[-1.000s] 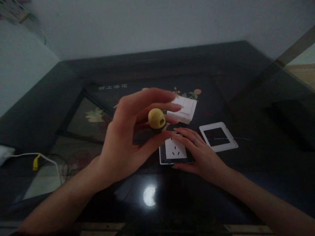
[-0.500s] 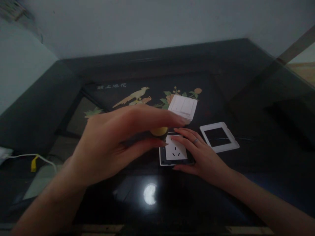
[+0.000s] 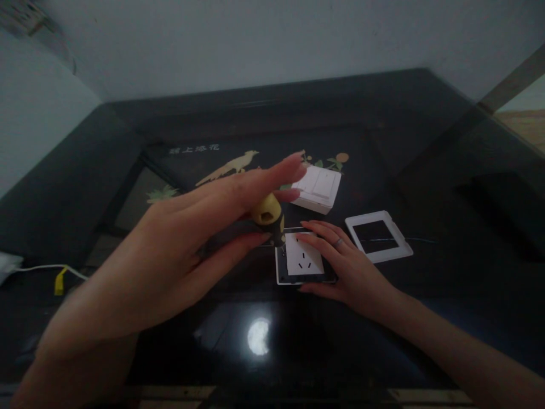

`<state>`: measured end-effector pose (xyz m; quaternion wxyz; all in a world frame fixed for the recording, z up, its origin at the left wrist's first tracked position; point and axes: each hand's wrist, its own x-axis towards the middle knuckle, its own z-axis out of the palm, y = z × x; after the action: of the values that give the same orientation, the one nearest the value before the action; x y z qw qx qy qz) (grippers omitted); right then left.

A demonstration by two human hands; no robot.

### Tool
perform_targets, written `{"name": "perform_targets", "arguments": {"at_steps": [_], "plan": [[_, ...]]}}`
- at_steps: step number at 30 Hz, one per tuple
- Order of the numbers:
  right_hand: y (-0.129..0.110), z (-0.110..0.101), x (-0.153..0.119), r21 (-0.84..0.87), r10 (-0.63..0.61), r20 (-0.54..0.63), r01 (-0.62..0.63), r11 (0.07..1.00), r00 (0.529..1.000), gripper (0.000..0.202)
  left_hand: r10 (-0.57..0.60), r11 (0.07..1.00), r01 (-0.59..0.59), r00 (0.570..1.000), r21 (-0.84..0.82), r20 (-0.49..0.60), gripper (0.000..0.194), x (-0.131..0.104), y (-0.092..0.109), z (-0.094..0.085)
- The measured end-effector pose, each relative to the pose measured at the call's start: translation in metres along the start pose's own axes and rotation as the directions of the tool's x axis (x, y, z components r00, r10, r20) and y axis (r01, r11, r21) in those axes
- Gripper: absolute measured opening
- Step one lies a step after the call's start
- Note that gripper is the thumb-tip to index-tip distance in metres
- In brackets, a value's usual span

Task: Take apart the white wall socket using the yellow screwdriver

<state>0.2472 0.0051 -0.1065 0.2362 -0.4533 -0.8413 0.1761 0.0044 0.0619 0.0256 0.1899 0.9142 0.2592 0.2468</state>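
My left hand (image 3: 200, 238) has its thumb and fingers round a screwdriver (image 3: 272, 220) with a yellow and black handle, held upright. Its index finger stretches out past the yellow end, and the shaft and tip are hidden. Beneath lies a wall socket (image 3: 304, 258) with a white slotted face in a dark frame, flat on the dark tabletop. Fingers of my right hand (image 3: 340, 261), a ring on one, grip the socket's right side and steady it; the screwdriver is over its left edge.
A white switch (image 3: 321, 184) sits just beyond the socket. To the right lies a white cover frame (image 3: 400, 250). The glossy table (image 3: 383, 341) carries a bird-and-flower picture. At the left edge runs a white cable (image 3: 42, 268) with a yellow tag (image 3: 59, 282).
My left fingers have straightened and shifted slightly left, showing more of the screwdriver's handle. My right hand and the socket stay practically where they were.
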Motion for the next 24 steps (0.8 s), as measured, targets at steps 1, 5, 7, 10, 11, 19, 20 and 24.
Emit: {"name": "perform_targets", "arguments": {"at_steps": [1, 5, 7, 10, 11, 19, 20, 24], "plan": [[0.0, 0.0, 0.0, 0.002, 0.001, 0.0, -0.001, 1.0, 1.0, 0.076, 0.022, 1.0, -0.022, 1.0, 0.011, -0.015, 0.056, 0.0, -0.002, 0.002], [-0.002, -0.001, 0.001, -0.004, 0.005, -0.007, -0.005, 1.0, 1.0, 0.074, 0.158, 0.987, -0.155, 0.948, 0.033, -0.277, 0.032, 0.003, -0.012, 0.023], [-0.003, -0.001, 0.001, -0.007, 0.007, -0.003, -0.007, 1.0, 1.0, 0.073, 0.204, 0.978, -0.165, 0.897, 0.131, -0.393, 0.026, 0.004, -0.013, 0.031], [-0.002, -0.001, 0.001, 0.001, 0.006, 0.002, -0.006, 1.0, 1.0, 0.073, 0.207, 0.969, -0.135, 0.904, 0.208, -0.374, 0.031, 0.005, -0.006, 0.03], [-0.002, -0.001, 0.001, 0.004, 0.006, 0.0, -0.006, 1.0, 1.0, 0.074, 0.166, 0.976, -0.109, 0.931, 0.187, -0.326, 0.032, 0.004, -0.001, 0.026], [-0.001, 0.0, 0.0, 0.004, 0.007, -0.006, -0.007, 1.0, 1.0, 0.076, -0.034, 0.998, 0.027, 0.991, -0.056, -0.127, 0.036, -0.001, 0.001, 0.011], [-0.001, 0.0, 0.0, 0.0, 0.007, -0.003, -0.007, 1.0, 1.0, 0.075, 0.004, 0.999, -0.011, 0.978, -0.031, -0.21, 0.033, 0.0, -0.003, 0.015], [-0.002, -0.001, 0.001, -0.027, 0.005, 0.004, -0.005, 1.0, 1.0, 0.075, 0.225, 0.966, -0.151, 0.888, 0.21, -0.401, 0.017, 0.005, -0.011, 0.024]]}}
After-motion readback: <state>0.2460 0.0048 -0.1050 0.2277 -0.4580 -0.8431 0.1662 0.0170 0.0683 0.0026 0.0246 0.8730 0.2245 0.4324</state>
